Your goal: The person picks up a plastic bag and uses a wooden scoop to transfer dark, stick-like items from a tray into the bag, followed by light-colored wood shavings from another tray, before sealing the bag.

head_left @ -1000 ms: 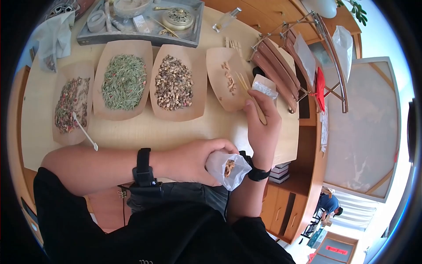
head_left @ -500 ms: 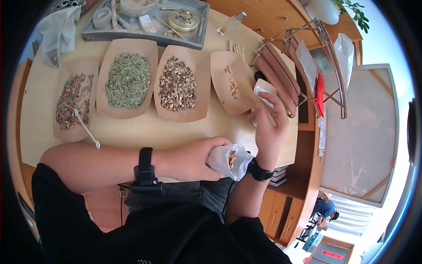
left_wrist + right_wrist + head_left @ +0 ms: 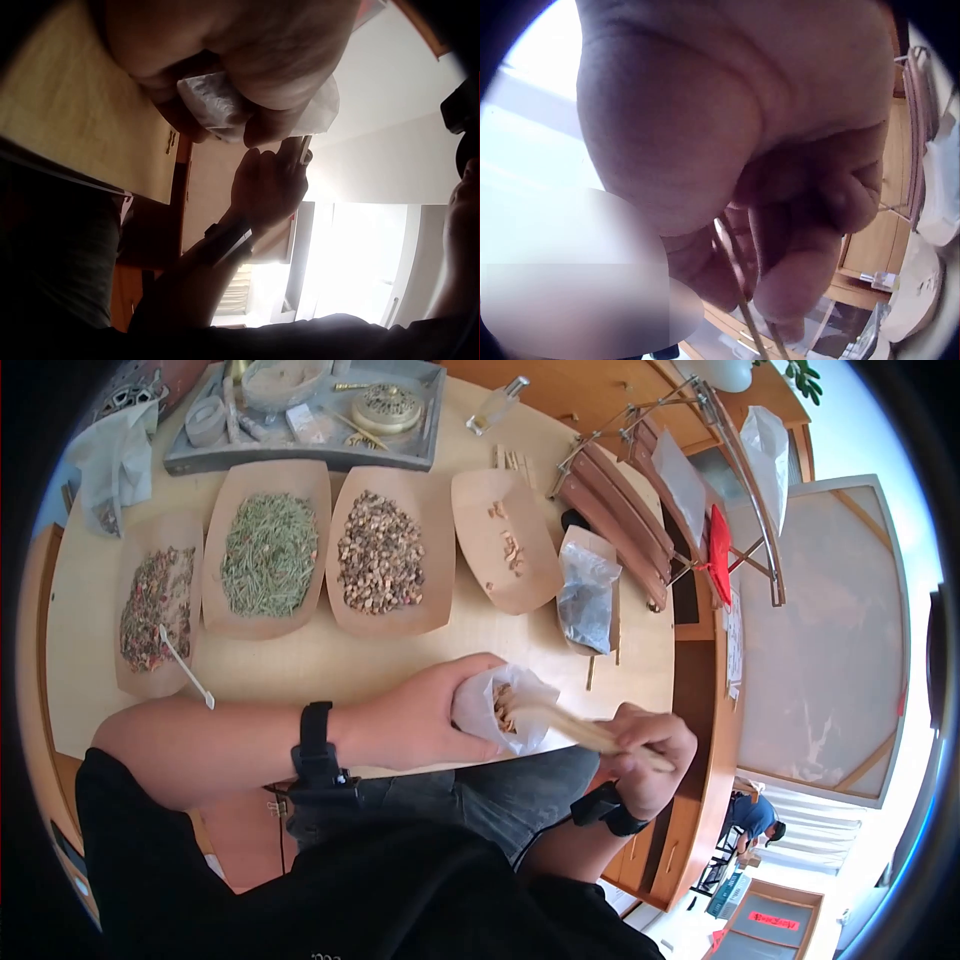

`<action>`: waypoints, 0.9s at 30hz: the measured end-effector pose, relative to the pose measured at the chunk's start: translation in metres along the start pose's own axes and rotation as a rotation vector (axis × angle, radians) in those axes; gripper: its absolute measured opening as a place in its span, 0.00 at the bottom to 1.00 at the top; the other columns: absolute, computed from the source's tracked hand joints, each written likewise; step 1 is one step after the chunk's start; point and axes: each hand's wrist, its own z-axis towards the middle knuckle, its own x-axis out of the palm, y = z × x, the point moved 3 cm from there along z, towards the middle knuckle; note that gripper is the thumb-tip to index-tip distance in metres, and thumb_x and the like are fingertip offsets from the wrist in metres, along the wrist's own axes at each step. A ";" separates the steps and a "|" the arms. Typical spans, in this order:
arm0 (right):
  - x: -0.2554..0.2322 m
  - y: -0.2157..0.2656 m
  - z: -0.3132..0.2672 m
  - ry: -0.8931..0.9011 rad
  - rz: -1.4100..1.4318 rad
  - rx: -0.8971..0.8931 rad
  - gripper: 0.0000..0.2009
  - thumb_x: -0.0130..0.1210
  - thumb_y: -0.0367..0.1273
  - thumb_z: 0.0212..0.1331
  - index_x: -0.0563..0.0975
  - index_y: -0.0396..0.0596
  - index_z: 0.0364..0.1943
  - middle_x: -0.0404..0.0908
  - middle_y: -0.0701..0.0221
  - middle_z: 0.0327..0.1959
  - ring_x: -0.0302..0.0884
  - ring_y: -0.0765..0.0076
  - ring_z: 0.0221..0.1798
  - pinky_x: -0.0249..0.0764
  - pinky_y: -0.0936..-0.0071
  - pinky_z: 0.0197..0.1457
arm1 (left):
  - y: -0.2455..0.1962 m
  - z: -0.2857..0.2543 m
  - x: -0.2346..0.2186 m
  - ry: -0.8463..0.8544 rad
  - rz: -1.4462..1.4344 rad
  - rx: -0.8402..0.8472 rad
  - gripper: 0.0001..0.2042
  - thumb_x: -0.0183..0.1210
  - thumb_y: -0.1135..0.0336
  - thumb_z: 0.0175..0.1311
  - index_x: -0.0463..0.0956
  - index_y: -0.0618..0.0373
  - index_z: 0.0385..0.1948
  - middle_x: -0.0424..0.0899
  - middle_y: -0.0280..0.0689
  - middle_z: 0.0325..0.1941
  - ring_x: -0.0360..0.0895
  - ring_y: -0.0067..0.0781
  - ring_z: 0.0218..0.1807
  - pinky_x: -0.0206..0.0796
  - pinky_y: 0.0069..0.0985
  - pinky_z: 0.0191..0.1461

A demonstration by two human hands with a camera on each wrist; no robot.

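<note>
My left hand (image 3: pixel 425 710) grips a translucent white bag (image 3: pixel 476 700), its mouth turned to the right. Light-brown dried pieces (image 3: pixel 504 712) show inside it. To the right, my right hand (image 3: pixel 655 745) pinches wooden tweezers (image 3: pixel 590 736), whose blurred front ends reach into the bag's mouth. In the right wrist view, the two thin prongs of the tweezers (image 3: pixel 741 289) run down between the fingers. The left wrist view shows the bag (image 3: pixel 214 97) under the left fingers. A few similar pieces (image 3: pixel 512 552) lie in the rightmost large paper tray (image 3: pixel 535 575).
Other paper trays hold chopped brown bits (image 3: pixel 380 555), green needle-like herb (image 3: pixel 270 555) and a mixed herb blend (image 3: pixel 155 610) with a white scoop (image 3: pixel 187 668). A small tray bears a clear plastic bag (image 3: pixel 588 595). Behind stand a grey tray (image 3: pixel 300 457), a glass bottle (image 3: pixel 497 406) and a brown rack (image 3: pixel 615 505).
My right hand has moved from beside the rightmost large tray down to the bag, bringing the tweezers to its mouth. The left hand still holds the bag, slightly farther left and higher.
</note>
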 end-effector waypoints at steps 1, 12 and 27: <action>-0.003 -0.001 0.001 0.031 0.045 -0.019 0.16 0.74 0.37 0.60 0.79 0.41 0.38 0.87 0.54 0.29 0.73 0.75 0.22 0.69 0.76 0.26 | -0.001 0.001 0.000 0.004 0.009 0.007 0.35 0.75 0.75 0.58 0.69 0.61 0.69 0.78 0.37 0.64 0.76 0.26 0.67 0.70 0.31 0.73; 0.023 -0.060 0.097 -0.215 -0.446 0.055 0.09 0.64 0.25 0.68 0.84 0.40 0.50 0.87 0.68 0.38 0.80 0.82 0.38 0.75 0.79 0.42 | -0.003 -0.006 0.004 0.072 -0.008 -0.003 0.29 0.72 0.76 0.62 0.74 0.62 0.66 0.84 0.34 0.58 0.81 0.23 0.59 0.75 0.28 0.65; 0.043 -0.081 0.143 -0.072 -0.574 0.119 0.11 0.66 0.29 0.64 0.85 0.40 0.48 0.90 0.59 0.45 0.85 0.56 0.54 0.77 0.63 0.61 | 0.003 -0.001 -0.001 0.073 -0.002 0.013 0.31 0.72 0.71 0.65 0.71 0.62 0.70 0.84 0.35 0.60 0.79 0.24 0.62 0.72 0.29 0.69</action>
